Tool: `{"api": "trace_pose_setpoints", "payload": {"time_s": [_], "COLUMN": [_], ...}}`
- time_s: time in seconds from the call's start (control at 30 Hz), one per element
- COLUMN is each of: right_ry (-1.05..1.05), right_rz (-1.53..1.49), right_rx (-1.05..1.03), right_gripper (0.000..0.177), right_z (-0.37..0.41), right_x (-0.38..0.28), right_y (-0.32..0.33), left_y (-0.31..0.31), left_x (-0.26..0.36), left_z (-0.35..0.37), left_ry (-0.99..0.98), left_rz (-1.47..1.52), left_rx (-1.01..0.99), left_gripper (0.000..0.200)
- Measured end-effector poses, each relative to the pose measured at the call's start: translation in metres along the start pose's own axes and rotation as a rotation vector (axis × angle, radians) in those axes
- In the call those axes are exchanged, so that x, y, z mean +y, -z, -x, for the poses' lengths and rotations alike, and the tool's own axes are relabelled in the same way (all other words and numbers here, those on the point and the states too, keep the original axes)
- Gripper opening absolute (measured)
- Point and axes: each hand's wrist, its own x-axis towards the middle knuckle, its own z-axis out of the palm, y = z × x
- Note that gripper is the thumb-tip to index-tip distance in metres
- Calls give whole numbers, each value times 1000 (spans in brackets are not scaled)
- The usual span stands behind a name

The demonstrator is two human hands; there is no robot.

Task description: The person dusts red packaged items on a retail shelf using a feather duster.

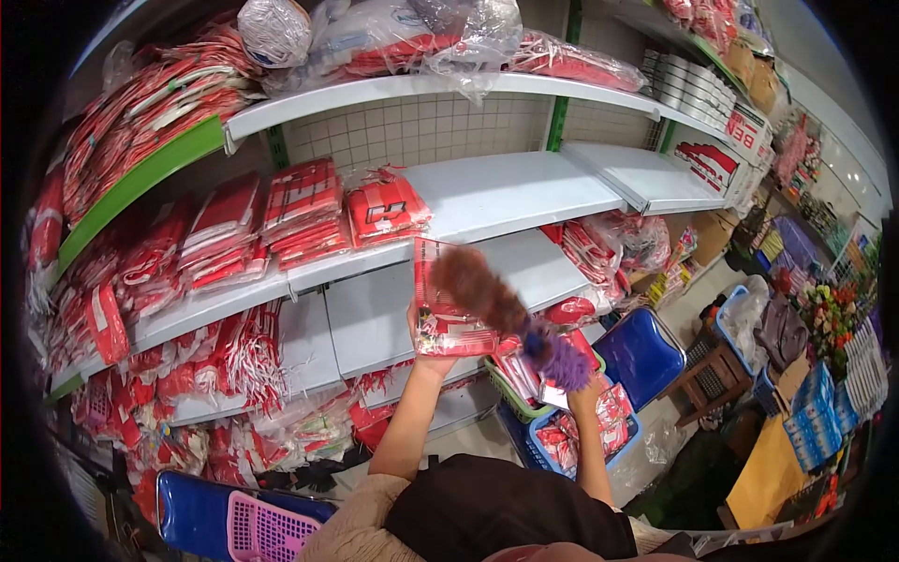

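Red plastic packet [448,323] pinched in left hand [426,348]; right hand [585,393] grip clenched around feather duster [487,295].

Stacks of red packets [302,211] are piled on white shelves [506,192]; a blue chair [640,354] is set beside a blue basket [530,451], and a pink basket [267,531] is seen below.
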Motion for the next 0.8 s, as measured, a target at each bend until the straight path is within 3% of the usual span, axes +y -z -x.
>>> {"api": "trace_pose_setpoints", "payload": {"time_s": [0.07,0.3,0.33,0.43,0.5,0.57,0.63,0.7,0.8], "right_ry": [-7,-30,-106,-219,-208,209,295,292,146], "right_rz": [13,-150,-150,-548,-461,-416,-187,-140,-100], "right_rx": [-105,4,-89,-22,-130,-43,-144,-115,-468], "right_gripper": [24,25,21,29,37,32,27,23,31], "right_z": [-6,-47,-60,-110,-148,-190,-234,-265,-302], "right_x": [0,21,27,-14,-46,-49,-58,-90,-109], "right_y": [5,-18,-25,-11,6,-4,-9,0,-21], "left_y": [27,-12,-11,-28,-37,-34,-28,-34,-42], "left_x": [-6,-19,-19,-22,-22,-21,-21,-24,-26], "left_z": [-6,12,16,30,38,43,50,56,62], "left_ry": [-42,-108,-104,-98,-125,-170,-216,-243,-274], "left_rz": [20,-55,-31,-14,-24,-33,-53,-60,-94], "left_rx": [41,21,14,-45,-48,-6,51,55,67], "left_gripper": [53,52,52,53,53,53,53,53,53]}}
